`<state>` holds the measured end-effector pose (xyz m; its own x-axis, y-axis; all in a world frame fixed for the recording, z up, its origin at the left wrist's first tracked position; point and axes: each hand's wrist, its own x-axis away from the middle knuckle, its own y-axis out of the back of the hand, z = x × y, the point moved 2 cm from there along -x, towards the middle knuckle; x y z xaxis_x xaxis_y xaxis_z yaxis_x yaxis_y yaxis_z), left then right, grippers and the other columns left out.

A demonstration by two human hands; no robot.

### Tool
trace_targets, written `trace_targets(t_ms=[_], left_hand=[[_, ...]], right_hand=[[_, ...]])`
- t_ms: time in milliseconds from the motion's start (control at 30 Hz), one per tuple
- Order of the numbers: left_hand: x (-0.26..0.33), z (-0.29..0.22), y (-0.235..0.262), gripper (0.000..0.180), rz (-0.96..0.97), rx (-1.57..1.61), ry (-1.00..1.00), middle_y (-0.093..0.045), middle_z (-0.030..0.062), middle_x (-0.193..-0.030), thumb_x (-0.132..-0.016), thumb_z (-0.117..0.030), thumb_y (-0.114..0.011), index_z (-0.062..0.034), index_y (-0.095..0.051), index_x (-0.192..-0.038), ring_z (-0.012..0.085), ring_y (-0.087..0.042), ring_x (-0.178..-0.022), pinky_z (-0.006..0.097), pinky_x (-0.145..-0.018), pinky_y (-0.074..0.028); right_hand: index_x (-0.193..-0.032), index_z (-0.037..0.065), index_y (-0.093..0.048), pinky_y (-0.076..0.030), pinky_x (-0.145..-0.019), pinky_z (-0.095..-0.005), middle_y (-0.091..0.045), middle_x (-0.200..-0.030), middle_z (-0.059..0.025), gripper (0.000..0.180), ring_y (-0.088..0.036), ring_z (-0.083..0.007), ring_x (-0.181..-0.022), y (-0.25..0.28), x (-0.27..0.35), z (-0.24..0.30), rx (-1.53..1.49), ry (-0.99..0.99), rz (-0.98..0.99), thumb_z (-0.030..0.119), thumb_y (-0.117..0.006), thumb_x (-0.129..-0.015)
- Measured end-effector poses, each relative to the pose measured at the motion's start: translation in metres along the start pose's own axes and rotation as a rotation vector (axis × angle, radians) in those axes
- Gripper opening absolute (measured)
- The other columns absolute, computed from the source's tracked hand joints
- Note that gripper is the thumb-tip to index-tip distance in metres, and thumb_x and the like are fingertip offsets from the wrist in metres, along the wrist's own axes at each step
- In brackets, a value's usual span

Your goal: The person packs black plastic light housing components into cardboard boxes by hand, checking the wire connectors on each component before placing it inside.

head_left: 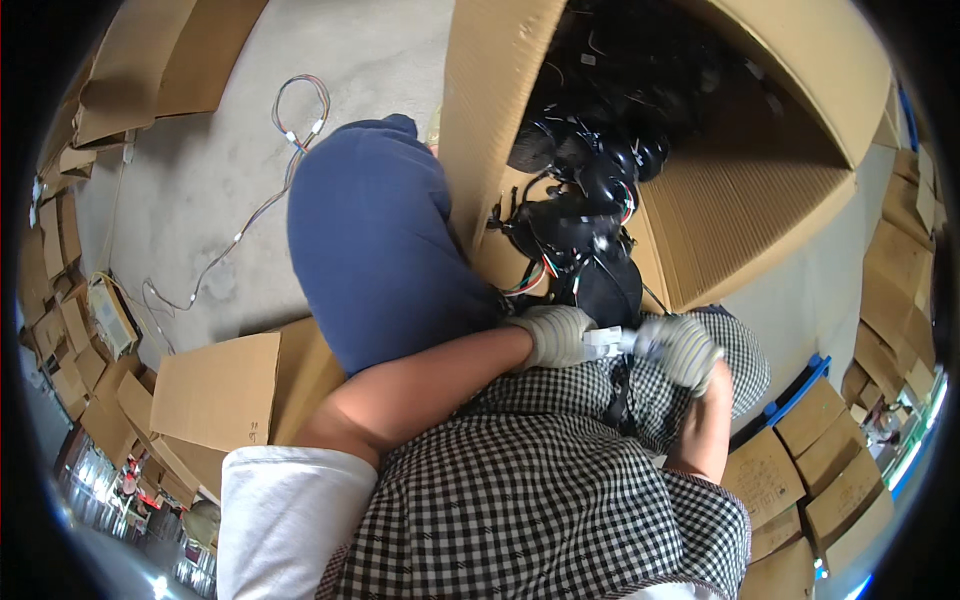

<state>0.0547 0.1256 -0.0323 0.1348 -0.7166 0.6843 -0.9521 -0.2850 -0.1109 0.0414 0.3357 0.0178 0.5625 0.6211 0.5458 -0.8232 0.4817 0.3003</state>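
In front of my lap, my left hand [558, 337], in a striped light knit glove, is closed on a small white plastic connector [604, 343]. At the connector's other side is my right hand [685, 352], gloved alike and blurred by motion. Its fingers look curled in, and what they hold is smeared. A black cable [619, 392] hangs below the connector. Just beyond my hands lies a rounded black part [608, 288] with thin coloured wires, at the mouth of a large cardboard box [745, 215]. Several similar black parts [575, 225] are heaped inside.
A coloured wire harness [237, 238] with white connectors trails over the grey floor [375, 55] at left. An open carton [215, 390] stands by my left elbow. Stacked flattened cardboard [765, 480] and a blue bar [797, 390] are at right. My blue-clad knee [375, 240] sits beside the box.
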Motion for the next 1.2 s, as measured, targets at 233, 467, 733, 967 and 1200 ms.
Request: trace_targets(t_ms=[233,467,733,967,1200], left_hand=[[0.003,-0.008,0.002,0.046,-0.072,-0.131,-0.141,-0.068,0.0146,-0.09,-0.085,-0.048,-0.052,-0.0076,-0.066,-0.101,0.0297,-0.065,-0.083,0.04,-0.078,-0.049],[0.009,-0.011,0.004,0.036,-0.238,-0.102,-0.389,-0.066,0.0143,-0.082,-0.085,-0.042,-0.055,-0.0067,-0.064,-0.088,0.0296,-0.064,-0.078,0.041,-0.075,-0.048],[0.021,-0.002,0.024,0.03,-0.721,-0.073,-0.708,-0.061,0.0082,-0.105,-0.089,-0.034,-0.058,-0.0077,-0.061,-0.101,0.0224,-0.056,-0.103,0.037,-0.096,-0.042],[0.019,0.0,0.034,0.04,-0.838,0.623,-0.718,-0.056,0.0013,-0.09,-0.094,-0.039,-0.052,-0.0025,-0.057,-0.108,0.0094,-0.05,-0.075,0.024,-0.068,-0.043],[0.036,-0.013,0.042,0.063,-0.717,0.918,-0.581,-0.061,0.0054,-0.08,-0.08,-0.065,-0.057,-0.0032,-0.06,-0.093,0.0128,-0.059,-0.073,0.024,-0.069,-0.049]], right_hand=[[-0.084,0.002,-0.062,-0.046,-0.08,-0.0365,-0.06,-0.091,-0.0129,0.017,-0.057,-0.0274,-0.09,0.053,-0.077,-0.002,0.331,0.025,-0.282,0.019,-0.059,-0.086],[-0.078,0.002,-0.062,-0.045,-0.083,-0.0368,-0.06,-0.098,-0.0104,0.015,-0.055,-0.0319,-0.087,0.042,-0.118,-0.032,0.487,-0.115,0.012,0.016,-0.064,-0.083],[-0.094,0.003,-0.066,-0.042,-0.064,-0.0244,-0.059,-0.079,0.0018,0.027,-0.049,-0.0066,-0.066,0.061,-0.015,-0.017,-0.468,-0.081,-1.322,0.028,-0.056,-0.093],[-0.095,0.009,-0.067,-0.05,-0.074,-0.0382,-0.062,-0.089,-0.0134,0.014,-0.059,-0.0305,-0.084,-0.038,-0.048,0.02,0.485,0.236,-0.951,0.011,-0.057,-0.084],[-0.087,0.005,-0.065,-0.049,-0.076,-0.0384,-0.058,-0.108,-0.0149,0.011,-0.06,-0.0337,-0.088,-0.076,-0.06,0.022,0.278,-0.033,-0.558,0.016,-0.061,-0.085]])
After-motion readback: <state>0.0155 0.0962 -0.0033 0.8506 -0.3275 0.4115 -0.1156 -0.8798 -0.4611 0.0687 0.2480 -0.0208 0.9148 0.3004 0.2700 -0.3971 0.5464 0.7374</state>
